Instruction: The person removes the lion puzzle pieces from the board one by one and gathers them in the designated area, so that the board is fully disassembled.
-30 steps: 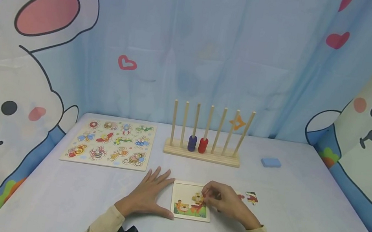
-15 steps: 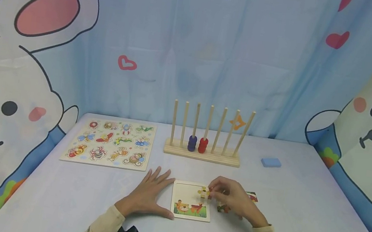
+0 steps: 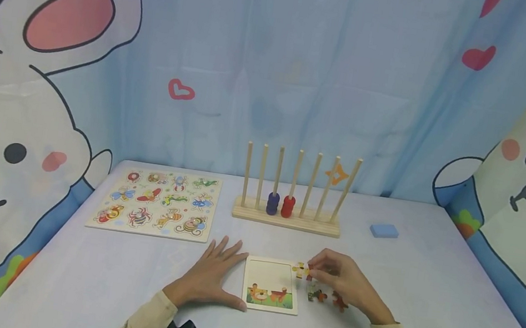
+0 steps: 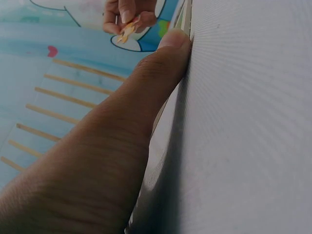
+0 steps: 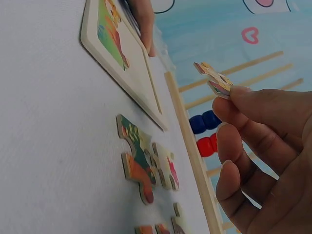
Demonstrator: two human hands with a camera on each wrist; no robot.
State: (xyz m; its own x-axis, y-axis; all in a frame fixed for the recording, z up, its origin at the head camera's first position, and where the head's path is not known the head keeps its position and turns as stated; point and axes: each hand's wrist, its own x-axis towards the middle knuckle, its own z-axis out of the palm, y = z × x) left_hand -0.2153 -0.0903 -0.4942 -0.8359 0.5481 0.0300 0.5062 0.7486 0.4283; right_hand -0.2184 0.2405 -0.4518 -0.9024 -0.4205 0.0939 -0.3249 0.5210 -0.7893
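My right hand (image 3: 344,281) pinches a small yellow puzzle piece (image 3: 301,270) between thumb and fingertips, at the upper right corner of the puzzle tray (image 3: 267,308). In the right wrist view the pinched piece (image 5: 214,79) is held up off the table, tilted. Two joined-looking pieces with an animal and grass fill the tray's lower part; its upper part shows bare wood. My left hand (image 3: 208,278) lies with fingers spread, its thumb touching the tray's lower left edge. Loose pieces (image 5: 139,156) lie right of the tray, partly under my right hand.
A wooden insect puzzle board (image 3: 156,202) lies at the back left. Behind the tray stands a peg rack (image 3: 285,221) with blue and red beads on two pegs. A light blue block (image 3: 384,230) lies at the back right. A patterned curtain hangs behind the table.
My right hand has moved right with the yellow piece, from above the tray to its upper right corner, lifting it away from the pieces there. My left hand has stayed in place.
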